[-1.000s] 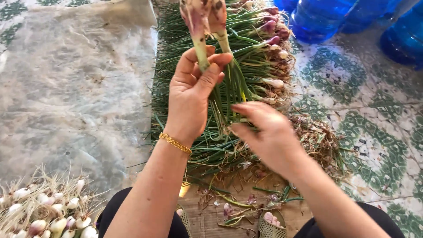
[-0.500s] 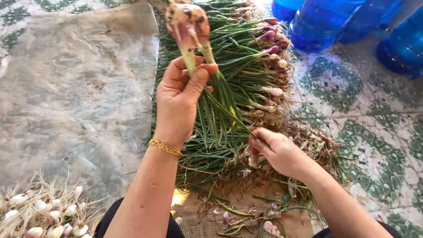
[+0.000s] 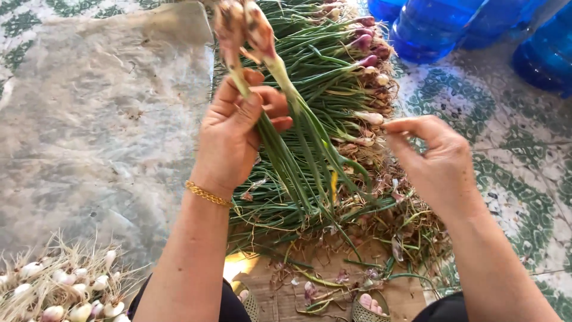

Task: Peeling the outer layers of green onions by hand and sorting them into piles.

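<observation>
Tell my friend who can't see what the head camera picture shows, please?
A person's left hand holds up a few green onions by their stalks, bulbs on top, while the right hand pinches near a big pile of green onions lying on the patterned floor.

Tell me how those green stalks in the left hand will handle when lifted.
Likely floppy: the stalks droop below the left hand. Probably top-heavy, with bulbs above the fingers. Loose skins may shed, like the scraps below.
</observation>
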